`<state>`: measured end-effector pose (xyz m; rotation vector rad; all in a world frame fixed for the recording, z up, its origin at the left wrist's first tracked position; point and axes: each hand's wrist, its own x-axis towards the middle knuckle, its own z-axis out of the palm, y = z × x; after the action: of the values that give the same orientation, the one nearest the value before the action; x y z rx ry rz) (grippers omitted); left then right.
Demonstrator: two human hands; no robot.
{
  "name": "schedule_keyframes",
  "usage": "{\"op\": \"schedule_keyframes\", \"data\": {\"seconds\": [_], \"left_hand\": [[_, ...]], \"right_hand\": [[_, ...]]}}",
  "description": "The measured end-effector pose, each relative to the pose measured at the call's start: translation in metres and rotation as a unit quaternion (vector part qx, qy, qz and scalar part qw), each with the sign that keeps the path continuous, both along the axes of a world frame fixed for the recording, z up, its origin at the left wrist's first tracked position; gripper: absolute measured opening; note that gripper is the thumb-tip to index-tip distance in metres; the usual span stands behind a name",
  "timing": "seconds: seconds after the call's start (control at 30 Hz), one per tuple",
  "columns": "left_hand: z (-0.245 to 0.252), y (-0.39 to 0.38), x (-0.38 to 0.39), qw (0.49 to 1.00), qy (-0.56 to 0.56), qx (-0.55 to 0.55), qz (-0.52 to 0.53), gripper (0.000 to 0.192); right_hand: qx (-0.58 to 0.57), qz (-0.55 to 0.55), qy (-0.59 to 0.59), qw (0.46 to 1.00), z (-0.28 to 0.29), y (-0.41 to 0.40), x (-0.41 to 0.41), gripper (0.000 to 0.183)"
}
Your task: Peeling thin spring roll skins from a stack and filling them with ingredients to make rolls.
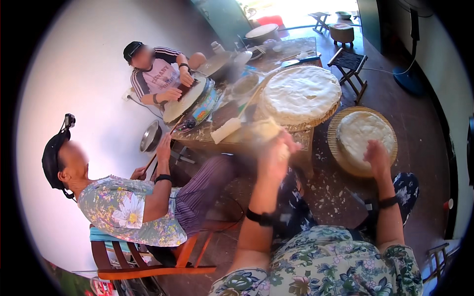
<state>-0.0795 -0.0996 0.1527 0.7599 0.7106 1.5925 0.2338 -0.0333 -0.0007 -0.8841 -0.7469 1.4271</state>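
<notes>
My left hand (276, 155) grips a pale, blurred piece of flatbread or thin pastry (267, 129) above the near corner of the table. My right hand (374, 157) is raised over the near part of a smaller stack of pale round flatbreads (361, 129), with its fingers partly curled; I see nothing held in it. That stack rests on a round woven reed mat (335, 127). A larger stack of pale round sheets (301, 92) lies on another reed mat at the table's right. A rolled pale sheet (226, 130) lies on the table beside my left hand.
A person (126, 207) on a wooden chair (148, 273) at the left holds a thin stick. Another person (159, 74) works over a round griddle (185, 101) across the table (207, 140). A folding stool (348, 61) stands at the right. Pale scraps litter the floor.
</notes>
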Motion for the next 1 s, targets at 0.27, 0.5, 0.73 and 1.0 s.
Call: {"op": "schedule_keyframes", "data": {"seconds": [0.27, 0.5, 0.73, 1.0], "left_hand": [[-0.084, 0.047, -0.124, 0.974, 0.068, -0.159, 0.144, 0.003], [-0.059, 0.034, -0.085, 0.977, 0.162, -0.069, 0.117, 0.004], [0.014, -0.024, 0.007, 0.945, 0.302, 0.032, 0.119, 0.012], [0.058, -0.056, 0.046, 0.907, 0.398, 0.117, 0.075, 0.007]], "right_hand": [[-0.031, -0.007, -0.020, 0.999, -0.008, 0.001, 0.003, 0.034], [-0.024, -0.010, -0.035, 0.999, -0.003, -0.007, -0.006, 0.036], [-0.056, -0.005, -0.027, 0.998, -0.008, -0.005, -0.011, 0.033], [-0.049, -0.010, -0.014, 0.999, 0.010, -0.011, -0.001, 0.035]]}}
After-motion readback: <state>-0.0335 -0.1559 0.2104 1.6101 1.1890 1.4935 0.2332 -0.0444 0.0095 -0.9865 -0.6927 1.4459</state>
